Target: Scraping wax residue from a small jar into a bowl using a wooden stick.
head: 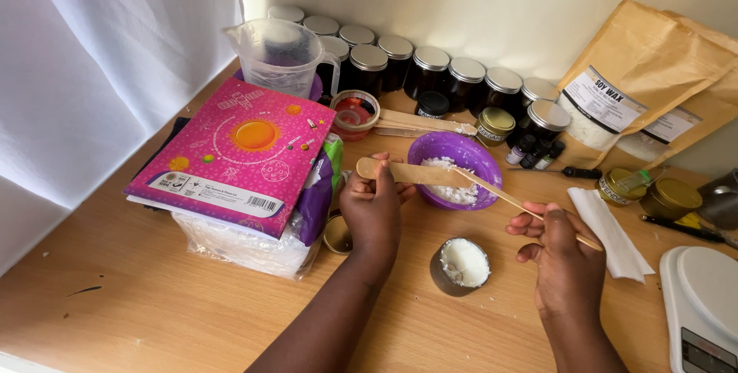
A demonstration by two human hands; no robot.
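My left hand (375, 205) grips a flat wooden spatula (415, 173) whose blade reaches over the purple bowl (480, 159) of white wax flakes (450, 187). My right hand (560, 254) holds a thin wooden stick (500, 196) that slants up to meet the spatula above the bowl. Between my hands, on the wooden table (154, 304), stands a small round tin (461, 265) filled with white wax.
A pink book (238, 154) lies on a plastic bag at left, a clear measuring jug (278, 56) behind it. Dark jars with silver lids (430, 69) line the wall. Brown paper pouches (638, 81), gold tins (669, 198), a folded tissue (611, 231) and a white scale (703, 304) sit right.
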